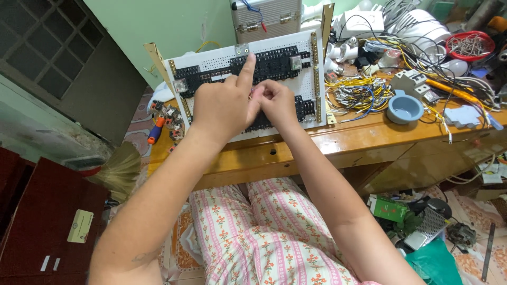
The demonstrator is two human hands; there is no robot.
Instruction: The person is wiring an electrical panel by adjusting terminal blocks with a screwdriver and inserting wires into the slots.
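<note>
Pink flowery trousers (274, 232) sit closest, on the lap of a person at a wooden table (364, 138). Both bare arms reach up to a white board (317, 105) with black parts (272, 60) that leans on the table. On the left hand (222, 108), one finger points up and touches the black parts. The right hand (274, 103) is curled tight just beside it, pinching something too small to see. A blue bowl (405, 109) and yellow wires (359, 89) lie to the right of the board.
</note>
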